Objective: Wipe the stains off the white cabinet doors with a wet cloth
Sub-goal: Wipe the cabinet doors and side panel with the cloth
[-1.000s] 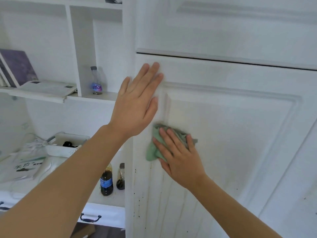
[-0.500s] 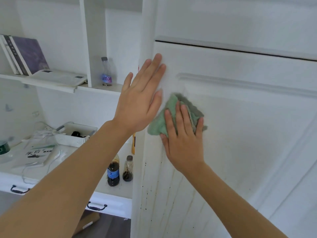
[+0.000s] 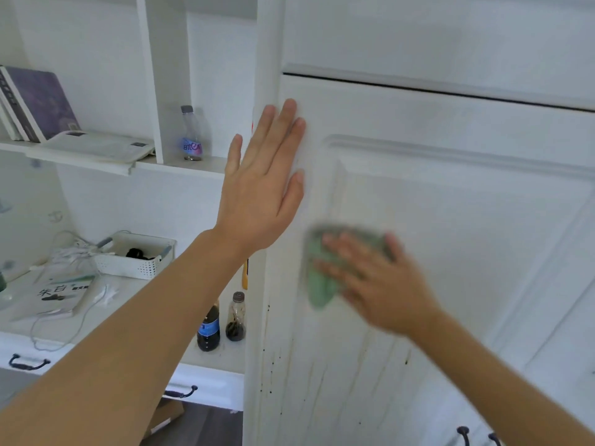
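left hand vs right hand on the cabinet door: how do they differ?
The left hand lies bare and flat on the door near its left edge, fingers pointing up; the right hand presses a green cloth onto the panel, fingers toward the upper left. The left hand sits higher and looks sharp; the right hand is lower and motion-blurred. Both have straight fingers against the same door.

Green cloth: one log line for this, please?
left hand: flat on cabinet door | right hand: presses green cloth on door | stains: below cloth

Plenty of door panel is left open right of the cloth; leftward it's blocked by the flat-pressed left hand.
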